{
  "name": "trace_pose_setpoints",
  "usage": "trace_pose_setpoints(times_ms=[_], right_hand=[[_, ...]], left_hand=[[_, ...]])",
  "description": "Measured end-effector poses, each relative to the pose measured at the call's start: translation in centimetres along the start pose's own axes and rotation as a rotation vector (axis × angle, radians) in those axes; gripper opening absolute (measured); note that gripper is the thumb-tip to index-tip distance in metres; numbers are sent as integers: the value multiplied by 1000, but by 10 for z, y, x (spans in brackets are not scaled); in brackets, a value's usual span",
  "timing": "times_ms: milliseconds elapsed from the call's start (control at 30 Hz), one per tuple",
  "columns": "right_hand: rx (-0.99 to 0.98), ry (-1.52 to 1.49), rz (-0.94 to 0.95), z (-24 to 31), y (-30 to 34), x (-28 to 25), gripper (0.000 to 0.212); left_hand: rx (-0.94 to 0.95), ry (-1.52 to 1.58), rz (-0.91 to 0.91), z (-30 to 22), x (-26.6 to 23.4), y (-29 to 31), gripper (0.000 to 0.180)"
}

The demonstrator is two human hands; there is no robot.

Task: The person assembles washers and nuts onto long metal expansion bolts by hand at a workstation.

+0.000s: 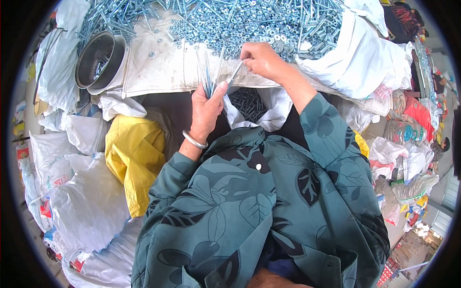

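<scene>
My left hand (205,109), with a metal bangle on its wrist, is closed around several long thin bolts (207,79) that fan upward from the fist. One bolt (234,74) leans right, away from the others. At its upper end the fingertips of my right hand (265,58) are pinched together. Whether a nut or washer is also between those fingers is hidden. Just beyond both hands lies a wide heap of small nuts and washers (240,24) on a pale cloth-covered table (153,72).
Loose long bolts (108,21) pile up at the far left, beside a dark metal bowl (82,69) with a few metal pieces in it. Below the table edge, an open white sack (280,108) holds dark screws (247,103). White sacks (91,201) and a yellow one (134,158) crowd my left side.
</scene>
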State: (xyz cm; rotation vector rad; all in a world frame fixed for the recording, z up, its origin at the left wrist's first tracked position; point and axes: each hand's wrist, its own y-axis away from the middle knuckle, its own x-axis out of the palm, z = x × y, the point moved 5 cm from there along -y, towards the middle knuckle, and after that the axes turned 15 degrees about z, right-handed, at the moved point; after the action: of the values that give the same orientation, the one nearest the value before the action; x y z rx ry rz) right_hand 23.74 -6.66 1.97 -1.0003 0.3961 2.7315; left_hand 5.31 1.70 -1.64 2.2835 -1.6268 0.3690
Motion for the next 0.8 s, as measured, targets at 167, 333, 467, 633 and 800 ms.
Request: trace_pose_setpoints(times_ms=[167, 333, 467, 633, 800], right_hand=[[-63, -579, -98, 19, 30, -3, 13], [-115, -632, -215, 33, 55, -4, 14], [-159, -584, -331, 43, 68, 0, 14], [-229, 94, -522, 63, 83, 4, 14], [-381, 206, -551, 81, 87, 3, 11]], left_hand=[[9, -11, 29, -2, 6, 2, 21], [62, -153, 31, -6, 12, 2, 23], [89, -243, 16, -8, 14, 4, 26], [153, -438, -74, -6, 13, 1, 27], [152, -263, -91, -11, 18, 3, 26]])
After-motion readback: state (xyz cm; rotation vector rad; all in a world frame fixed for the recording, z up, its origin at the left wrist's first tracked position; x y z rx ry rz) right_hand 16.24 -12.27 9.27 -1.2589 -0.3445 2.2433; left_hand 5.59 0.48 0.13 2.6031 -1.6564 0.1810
